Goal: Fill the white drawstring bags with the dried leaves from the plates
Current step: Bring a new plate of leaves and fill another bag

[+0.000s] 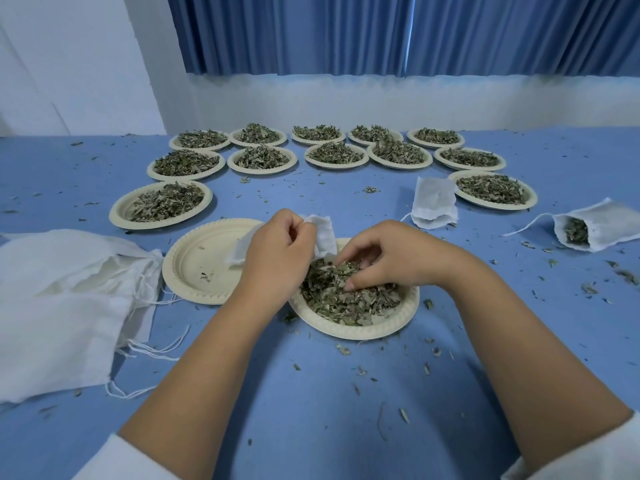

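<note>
Where the left hand (277, 252) covers much of it, a thin white cloth drawstring bag (323, 233) pinched at the round ridged paper plate (398, 318), right hand (391, 258) gripping crumbly dried leaves (332, 299), fingertips buried, blue surface (311, 393) flecked.

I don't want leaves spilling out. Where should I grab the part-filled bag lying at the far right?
Pinch the upper hem of the open mouth of the bag, coming from its left. It lies on its side with the mouth facing left and leaves showing, so raising that end first should turn the opening upward; lifting the closed end would likely spill them.
</note>
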Motion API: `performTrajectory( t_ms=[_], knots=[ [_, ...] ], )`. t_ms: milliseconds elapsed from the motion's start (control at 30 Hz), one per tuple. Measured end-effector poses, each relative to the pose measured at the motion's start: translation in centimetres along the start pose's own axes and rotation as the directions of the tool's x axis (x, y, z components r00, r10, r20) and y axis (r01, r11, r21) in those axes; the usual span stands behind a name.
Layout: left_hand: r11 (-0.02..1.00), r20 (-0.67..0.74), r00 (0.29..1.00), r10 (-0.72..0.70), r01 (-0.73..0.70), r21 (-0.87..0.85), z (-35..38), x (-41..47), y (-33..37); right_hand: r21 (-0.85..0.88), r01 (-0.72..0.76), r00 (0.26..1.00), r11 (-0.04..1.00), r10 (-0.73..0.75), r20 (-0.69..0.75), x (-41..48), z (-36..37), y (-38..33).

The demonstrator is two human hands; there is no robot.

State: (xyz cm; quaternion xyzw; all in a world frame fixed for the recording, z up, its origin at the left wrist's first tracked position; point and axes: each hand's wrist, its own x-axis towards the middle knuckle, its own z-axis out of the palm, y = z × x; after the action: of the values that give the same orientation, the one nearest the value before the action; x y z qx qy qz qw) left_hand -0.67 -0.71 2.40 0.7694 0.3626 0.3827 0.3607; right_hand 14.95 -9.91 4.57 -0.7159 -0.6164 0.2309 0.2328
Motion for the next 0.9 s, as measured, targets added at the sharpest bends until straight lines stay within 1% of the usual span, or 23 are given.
performTrajectory(
  t_ms=[167, 267, 400, 500, 600, 733, 900],
  knots=[
    [0.999, -0.019, 1.000, -0.024, 0.023, -0.028, -0.3, 0.2, -0.2, 0.172, 0.042, 0.995, 0.984, -0.024, -0.102, -0.3, -0.7, -0.1],
    [0.998, -0.044, 0.998, -0.036, 0.034, -0.047, -0.5, 0.4, -0.3, 0.255, 0.071, 0.992, 0.964, -0.041, -0.120, -0.5, -0.9, -0.1],
    [0.999, -0.061, 0.998, -0.036, 0.033, -0.039, -0.8, 0.8, -0.7, 0.366, 0.067, 0.993, 0.928, -0.025, -0.117, -0.7, -1.3, 0.0],
    [0.999, -0.045, 0.998, -0.038, 0.036, -0.035, -1.0, 1.0, -0.8, 0.419, 0.081, 0.989, 0.904, -0.019, -0.148, -0.7, -1.6, 0.0],
    [0.998, -0.011, 0.999, -0.030, 0.030, -0.047, -1.0, 1.0, -0.7, 0.464, 0.092, 0.977, 0.881, 0.010, -0.213, -0.6, -1.6, 0.0],
    [0.997, 0.019, 0.999, -0.027, 0.028, -0.077, -1.0, 1.0, -0.8, 0.495, 0.104, 0.951, 0.862, 0.060, -0.304, -0.5, -1.4, -0.1],
    [0.993, 0.022, 0.998, -0.051, 0.053, -0.108, -0.9, 0.9, -0.8, 0.518, 0.167, 0.908, 0.839, 0.074, -0.413, -0.2, -1.1, -0.3]
  ],
)
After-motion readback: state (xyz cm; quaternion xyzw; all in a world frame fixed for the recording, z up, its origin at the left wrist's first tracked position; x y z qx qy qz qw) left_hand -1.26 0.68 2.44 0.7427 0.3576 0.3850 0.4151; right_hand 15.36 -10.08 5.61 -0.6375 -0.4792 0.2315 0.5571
